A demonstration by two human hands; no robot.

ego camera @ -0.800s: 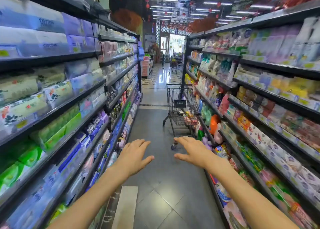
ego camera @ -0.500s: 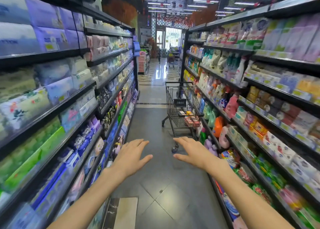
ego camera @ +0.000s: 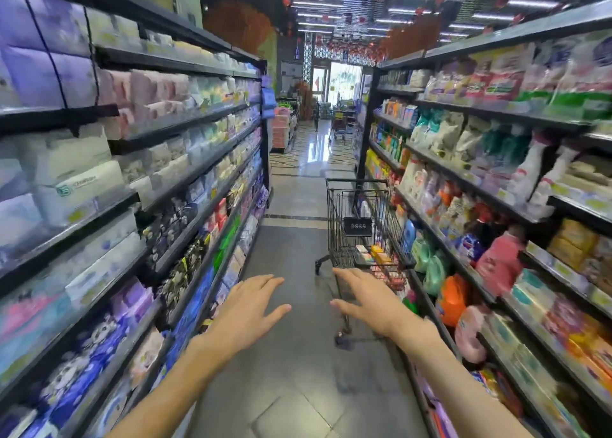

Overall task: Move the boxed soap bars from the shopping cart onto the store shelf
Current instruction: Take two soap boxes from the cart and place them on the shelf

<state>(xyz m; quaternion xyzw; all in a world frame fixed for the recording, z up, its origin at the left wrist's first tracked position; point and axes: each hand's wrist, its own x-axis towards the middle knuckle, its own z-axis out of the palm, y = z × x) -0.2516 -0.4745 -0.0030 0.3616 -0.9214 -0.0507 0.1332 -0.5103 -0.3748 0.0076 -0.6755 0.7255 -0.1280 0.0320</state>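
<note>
Approaching the shopping cart (ego camera: 361,225) parked beside the right store shelf (ego camera: 470,185), left hand (ego camera: 248,308) and right hand (ego camera: 371,300) spread, empty; next needing closer reach for boxed soap bars (ego camera: 377,257)

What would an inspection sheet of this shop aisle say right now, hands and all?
Surface: grey tiled floor, bare along the aisle.
Job's things: shopping cart parked against the right shelves; small boxes in its basket, print too blurred to read.
Clutter: nothing seen on the floor.
Hands: left hand and right hand open, palms down, empty, short of the cart.
Cables: nothing seen.
Surroundings: left shelves of wrapped paper packs; bright doorway far ahead.
</note>
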